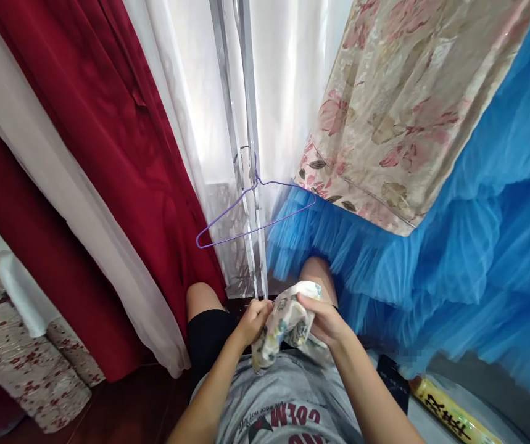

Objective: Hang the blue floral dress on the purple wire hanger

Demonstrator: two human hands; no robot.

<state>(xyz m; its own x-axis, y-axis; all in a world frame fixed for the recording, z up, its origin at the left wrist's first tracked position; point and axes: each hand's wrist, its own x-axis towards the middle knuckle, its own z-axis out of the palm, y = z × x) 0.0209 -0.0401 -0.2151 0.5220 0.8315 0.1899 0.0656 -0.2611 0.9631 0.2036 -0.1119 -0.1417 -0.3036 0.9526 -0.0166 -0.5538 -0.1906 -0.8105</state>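
A light cloth with a printed pattern [276, 330] is bunched up in front of my lap, its exact shape lost in folds. My left hand [253, 320] is closed on its left edge, fingers curled. On the other side my right hand [324, 316] grips the cloth, thumb on top. Part of the fabric hangs down between my forearms over my grey shirt [269, 401]. Beyond my hands, a purple hanger [255, 233] with nothing on it hangs by its hook at a grey metal stand [249, 117].
Red drapes [130, 203] and a whitish drape [79, 203] hang at left. To the right are a floral fabric panel [394, 123] and blue ruffled tulle [468, 246]. A phone-like dark object [392, 379] and a yellow package [450, 410] lie at lower right.
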